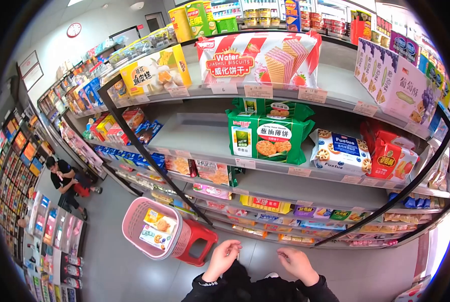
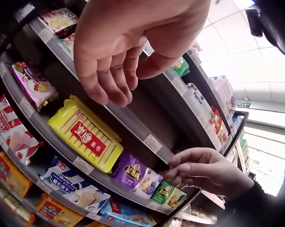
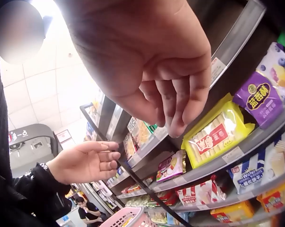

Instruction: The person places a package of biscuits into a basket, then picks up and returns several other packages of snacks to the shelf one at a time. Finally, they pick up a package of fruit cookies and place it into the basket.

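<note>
Yellow wafer pack (image 2: 85, 137) — lengthwise along shelf (image 2: 62, 149)

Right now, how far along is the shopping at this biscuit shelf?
Done: two biscuit boxes lie in the pink basket on the red stool. In hand: nothing; the left hand and right hand hang loosely curled before the lower shelves. Left: nearest lies a yellow wafer pack, untouched.

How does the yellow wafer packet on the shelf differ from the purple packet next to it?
The yellow wafer packet is larger and longer, with a red label and pale wafers showing; the purple packet is smaller, printed with blueberries. Both lie flat on the same grey shelf, near the hands.
</note>
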Demonstrator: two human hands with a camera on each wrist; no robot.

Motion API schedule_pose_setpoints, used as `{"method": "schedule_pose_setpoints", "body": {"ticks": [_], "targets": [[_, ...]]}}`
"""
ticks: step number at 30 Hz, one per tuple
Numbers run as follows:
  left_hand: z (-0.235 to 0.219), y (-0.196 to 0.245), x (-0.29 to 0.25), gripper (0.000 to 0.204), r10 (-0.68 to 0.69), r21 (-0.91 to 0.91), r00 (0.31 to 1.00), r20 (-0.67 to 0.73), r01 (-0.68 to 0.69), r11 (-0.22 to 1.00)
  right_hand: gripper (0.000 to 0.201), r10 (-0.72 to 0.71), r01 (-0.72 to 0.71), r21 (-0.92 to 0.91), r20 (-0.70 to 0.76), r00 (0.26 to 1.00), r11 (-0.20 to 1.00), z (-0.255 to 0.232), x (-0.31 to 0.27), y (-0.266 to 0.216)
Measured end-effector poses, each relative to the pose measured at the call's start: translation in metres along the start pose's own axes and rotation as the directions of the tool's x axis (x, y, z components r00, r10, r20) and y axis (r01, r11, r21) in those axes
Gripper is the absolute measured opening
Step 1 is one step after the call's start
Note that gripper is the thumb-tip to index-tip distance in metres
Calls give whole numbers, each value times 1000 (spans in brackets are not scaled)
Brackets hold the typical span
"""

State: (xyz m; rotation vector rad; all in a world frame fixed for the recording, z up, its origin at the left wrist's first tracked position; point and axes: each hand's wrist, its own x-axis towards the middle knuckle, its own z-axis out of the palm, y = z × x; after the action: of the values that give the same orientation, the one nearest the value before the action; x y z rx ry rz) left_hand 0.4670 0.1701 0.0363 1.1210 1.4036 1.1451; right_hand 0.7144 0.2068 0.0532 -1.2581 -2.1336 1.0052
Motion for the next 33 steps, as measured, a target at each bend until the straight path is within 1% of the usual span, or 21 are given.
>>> {"method": "schedule_pose_setpoints", "body": {"ticks": [4,6,7,10,12,14,15,16,18,19,20,21,22,23,24,26,27,28,30,31,33], "targets": [[-17,-3,18,19,13,-36,1000,17,-13,999,24,16,-17,-22,-26,1000,1000,2,8,-9],[-28,5,31,20,41,-55,999,6,-41,998,26,31,-30,18,-96,995,999,7,17,-11],[-36,5,39,21,42,-63,999,3,-41,997,26,46,-44,28,-98,994,999,13,24,-10],[-70,12,62,22,58,-90,998,28,-55,994,26,65,-59,46,-145,987,997,32,53,-21],[-103,6,84,23,76,-76,995,59,-71,995,27,77,-67,68,-155,985,995,46,80,-38],[-132,8,103,25,167,64,985,36,-169,984,27,25,-5,85,-235,972,996,64,106,-51],[-146,7,116,31,219,91,975,42,-222,971,27,40,-20,86,-240,970,996,70,120,-60],[-156,8,129,31,212,90,976,58,-216,972,28,51,-25,103,-265,963,994,75,136,-69],[-171,11,153,33,376,108,927,7,-375,921,29,81,-46,121,-298,951,992,81,164,-86],[-177,12,163,39,342,133,939,32,-343,930,32,27,1,70,-400,916,998,82,178,-94],[-180,15,172,39,341,125,939,54,-345,930,34,-34,43,8,-499,866,999,84,190,-100],[-180,20,180,43,390,174,919,57,-394,902,34,-20,25,4,-513,858,1000,87,200,-102],[-178,24,186,47,440,221,896,61,-442,869,37,-1,33,49,-545,838,998,90,209,-103],[-177,27,192,53,432,224,898,87,-440,870,41,19,43,94,-576,817,995,94,217,-102],[-175,26,196,53,433,213,895,108,-446,869,41,30,28,89,-590,807,996,98,223,-101],[-173,21,206,54,456,225,880,129,-474,851,43,-27,38,7,-603,797,999,103,233,-98],[-172,18,210,56,484,227,860,162,-510,829,43,-22,29,1,-611,792,1000,107,237,-96],[-171,15,214,56,486,218,858,168,-513,830,44,-6,21,18,-604,797,1000,109,240,-93],[-171,12,218,59,562,276,812,158,-583,764,44,13,6,30,-591,807,1000,113,242,-93],[-172,14,219,59,543,270,826,151,-563,781,43,35,3,63,-599,800,998,112,244,-94],[-173,17,221,58,556,284,817,155,-576,767,41,56,0,91,-609,791,996,113,245,-94]]}}
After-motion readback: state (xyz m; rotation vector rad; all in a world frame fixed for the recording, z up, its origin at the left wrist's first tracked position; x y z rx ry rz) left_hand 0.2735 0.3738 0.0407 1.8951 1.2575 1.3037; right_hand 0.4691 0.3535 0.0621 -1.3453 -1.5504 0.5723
